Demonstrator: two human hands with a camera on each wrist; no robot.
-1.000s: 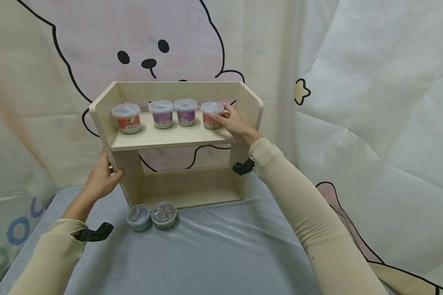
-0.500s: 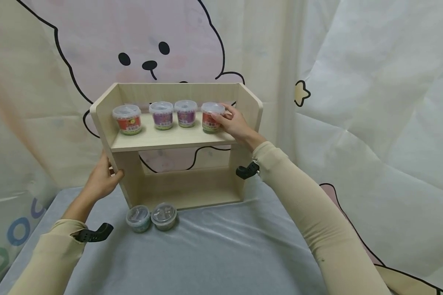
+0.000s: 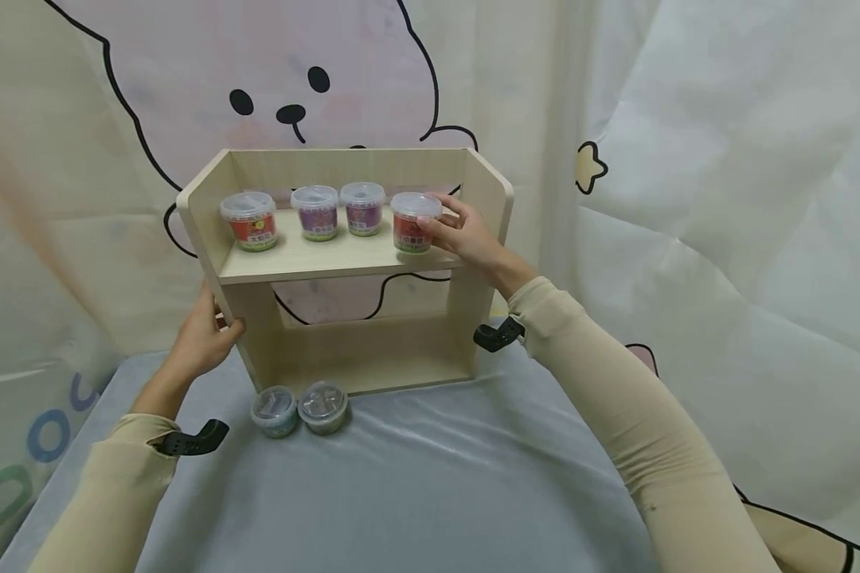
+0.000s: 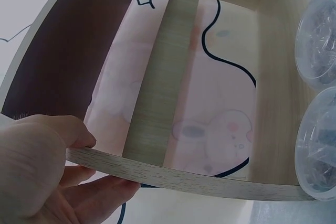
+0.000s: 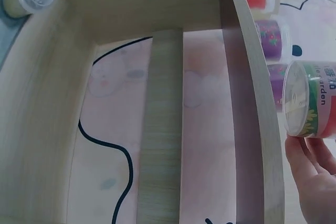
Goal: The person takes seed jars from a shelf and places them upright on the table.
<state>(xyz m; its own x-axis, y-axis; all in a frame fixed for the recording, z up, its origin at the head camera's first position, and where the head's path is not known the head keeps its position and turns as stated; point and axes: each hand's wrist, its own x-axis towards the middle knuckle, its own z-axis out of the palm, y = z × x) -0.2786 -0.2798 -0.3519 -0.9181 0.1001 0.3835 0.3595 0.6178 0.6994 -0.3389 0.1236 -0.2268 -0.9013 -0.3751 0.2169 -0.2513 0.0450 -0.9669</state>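
Observation:
A small wooden shelf unit (image 3: 373, 350) stands on the table. My left hand (image 3: 204, 334) grips the edge of its left side panel, thumb inside and fingers outside, as the left wrist view also shows. My right hand (image 3: 476, 239) holds a red-labelled plastic tub (image 3: 412, 231) with a clear lid by its right side, at the right end of the upper board. Seen from the right wrist, this tub (image 5: 315, 98) overlaps the board's front edge, its base turned toward the camera. Left of it on the board stand two purple-labelled tubs (image 3: 363, 215) and one red-and-yellow-labelled tub (image 3: 252, 227).
Two lidded tubs, one bluish (image 3: 275, 414) and one greyish (image 3: 322, 410), stand on the blue-grey tablecloth (image 3: 401, 485) before the unit's lower left corner. A curtain with a cartoon bear (image 3: 358, 72) hangs behind. Both wrists wear black straps (image 3: 193, 439).
My right hand has drawn the red-labelled tub slightly toward the front of the upper board. The left hand keeps its grip on the side panel. The head view has tilted a little.

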